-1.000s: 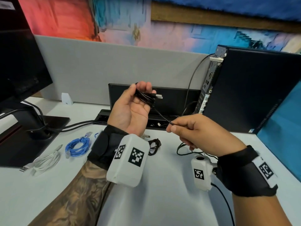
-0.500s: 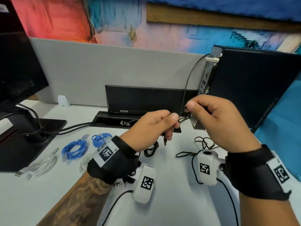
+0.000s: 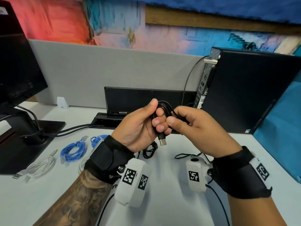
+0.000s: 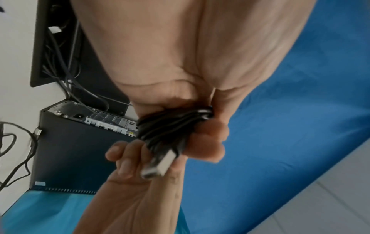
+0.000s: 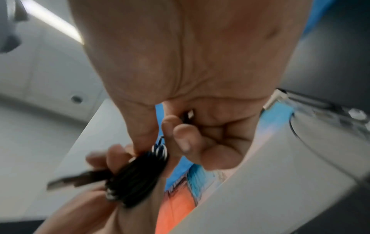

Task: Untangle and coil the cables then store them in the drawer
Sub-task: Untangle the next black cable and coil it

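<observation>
The black cable (image 3: 164, 110) sits in a small coil in your left hand (image 3: 138, 128), held up above the desk (image 3: 162, 201) in front of the black tray lid (image 3: 146, 98). Your L fingers (image 3: 160, 121) curl thru the loops & the thumb presses on top, so that hand grips the coil. The USB plug (image 3: 162, 141) hangs down out of the bundle, metal tip pointing at the desk; in the left wrist view it sticks out toward the camera, blurred. Your right hand (image 3: 200, 128) is just beside the left, touching it, w/ thumb and curled fingers pinching a strand of the same cable at the coil's R side. Right wrist view is blurred but shows the looped black bundle b/w both hands.

Below your hands on the desk: a small black coil (image 3: 149, 151) partly hidden behind the L wrist, and a loose thin black cable (image 3: 187, 155) near the R wrist camera. Further L lie two blue cable coils (image 3: 73, 149), side by side, then a white cable (image 3: 40, 165) w/ its plug pointing at the desk's near edge. Monitor stand (image 3: 32, 136) is far L, w/ black leads running into the open cable tray (image 3: 105, 121). A black PC tower (image 3: 244, 92) stands at R, one thin lead plugged near its top. No drawer in view.
</observation>
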The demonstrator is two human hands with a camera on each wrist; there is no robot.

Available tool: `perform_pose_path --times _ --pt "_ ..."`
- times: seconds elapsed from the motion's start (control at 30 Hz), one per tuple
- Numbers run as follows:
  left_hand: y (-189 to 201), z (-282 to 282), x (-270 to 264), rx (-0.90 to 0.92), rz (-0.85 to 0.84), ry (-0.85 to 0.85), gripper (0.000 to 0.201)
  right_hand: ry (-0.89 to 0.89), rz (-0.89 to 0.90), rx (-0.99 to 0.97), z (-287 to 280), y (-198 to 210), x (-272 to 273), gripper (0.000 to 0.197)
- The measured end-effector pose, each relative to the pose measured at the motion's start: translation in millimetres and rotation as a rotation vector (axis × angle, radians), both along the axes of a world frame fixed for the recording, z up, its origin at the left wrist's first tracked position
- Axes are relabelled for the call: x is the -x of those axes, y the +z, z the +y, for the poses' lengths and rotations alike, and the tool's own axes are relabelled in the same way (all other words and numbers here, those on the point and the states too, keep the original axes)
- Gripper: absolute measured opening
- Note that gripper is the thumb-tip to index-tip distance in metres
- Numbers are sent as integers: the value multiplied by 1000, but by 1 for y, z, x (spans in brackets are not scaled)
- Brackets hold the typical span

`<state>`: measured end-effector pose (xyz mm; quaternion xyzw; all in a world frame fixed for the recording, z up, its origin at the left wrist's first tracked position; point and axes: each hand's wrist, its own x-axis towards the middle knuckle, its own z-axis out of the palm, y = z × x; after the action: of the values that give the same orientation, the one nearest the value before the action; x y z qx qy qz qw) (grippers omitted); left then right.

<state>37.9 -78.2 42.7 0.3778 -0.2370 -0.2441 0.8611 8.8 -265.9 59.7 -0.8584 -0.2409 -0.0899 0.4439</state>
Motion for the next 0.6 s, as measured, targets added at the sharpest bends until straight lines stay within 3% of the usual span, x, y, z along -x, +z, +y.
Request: perform_pose_path --times 0.17,0.47,0.6 --pt "-1 4 -4 -109 -29 35 42 -60 -106 147 5 0 3 33" --pt "2 -2 9 -268 -185 53 37 -109 -156 118 -4 -15 11 31" --pt "-4 -11 19 -164 -54 -53 38 -99 -168 54 -8 -20 23 39"
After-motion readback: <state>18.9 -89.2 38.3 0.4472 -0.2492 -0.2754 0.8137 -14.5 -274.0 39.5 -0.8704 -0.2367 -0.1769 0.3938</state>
